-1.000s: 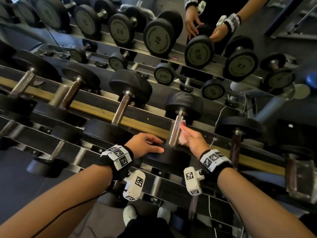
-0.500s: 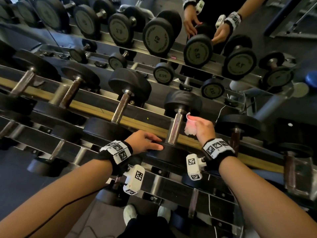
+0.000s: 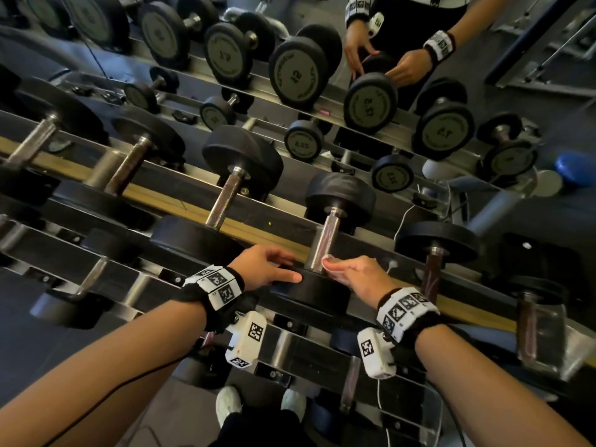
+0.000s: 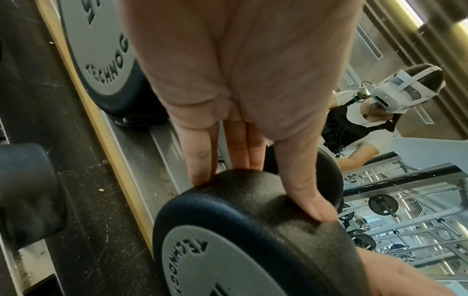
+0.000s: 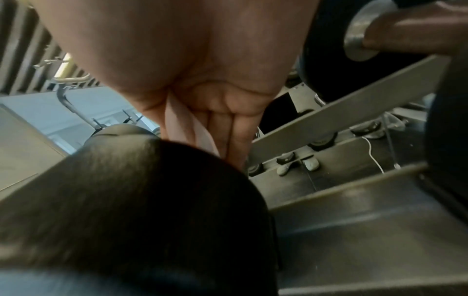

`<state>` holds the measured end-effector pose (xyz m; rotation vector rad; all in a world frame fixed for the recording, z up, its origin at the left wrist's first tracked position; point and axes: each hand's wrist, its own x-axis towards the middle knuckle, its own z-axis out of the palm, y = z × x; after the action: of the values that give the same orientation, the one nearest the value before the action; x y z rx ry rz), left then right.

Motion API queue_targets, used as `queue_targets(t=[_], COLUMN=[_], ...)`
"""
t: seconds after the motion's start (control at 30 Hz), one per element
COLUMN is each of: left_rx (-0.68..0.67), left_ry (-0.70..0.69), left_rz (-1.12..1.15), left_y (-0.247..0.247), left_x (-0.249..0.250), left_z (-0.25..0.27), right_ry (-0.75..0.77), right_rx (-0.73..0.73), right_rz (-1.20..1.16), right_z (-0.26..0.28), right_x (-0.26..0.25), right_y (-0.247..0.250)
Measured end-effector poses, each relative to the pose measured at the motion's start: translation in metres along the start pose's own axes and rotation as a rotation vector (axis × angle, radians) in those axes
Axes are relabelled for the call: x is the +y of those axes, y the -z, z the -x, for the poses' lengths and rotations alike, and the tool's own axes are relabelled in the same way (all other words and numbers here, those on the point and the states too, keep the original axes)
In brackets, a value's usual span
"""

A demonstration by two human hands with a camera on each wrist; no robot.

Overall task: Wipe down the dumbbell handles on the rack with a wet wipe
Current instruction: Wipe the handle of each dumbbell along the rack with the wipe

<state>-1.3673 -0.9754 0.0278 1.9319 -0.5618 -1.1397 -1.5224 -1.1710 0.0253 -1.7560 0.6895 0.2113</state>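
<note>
While wet wipe (image 5: pixel 188 128) mostly hidden | right hand (image 3: pixel 361 275) grip pinches it | left hand (image 3: pixel 267 265) spread on dumbbell (image 3: pixel 309 293)

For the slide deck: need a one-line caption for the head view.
Right hand presses a wipe to a dumbbell handle while left hand steadies the near head.

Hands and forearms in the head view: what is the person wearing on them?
Both forearms are bare, no sleeves. The left hand and right hand are ungloved. Each wrist carries a black band with white square-code tags and a white camera block hanging below. A thin black cable runs along the left forearm.
</note>
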Motion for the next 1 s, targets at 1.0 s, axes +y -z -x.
queue_targets(t=[1.0], left_rx=[0.068], left_ry=[0.147], left_rz=[0.042], left_y=[-0.009], left_x=[-0.005], left_z=[0.017], right_ry=[0.295], right_rx=[-0.232], right_rz=[0.743], right_z=[-0.02], right_x=[-0.057], right_y=[0.029])
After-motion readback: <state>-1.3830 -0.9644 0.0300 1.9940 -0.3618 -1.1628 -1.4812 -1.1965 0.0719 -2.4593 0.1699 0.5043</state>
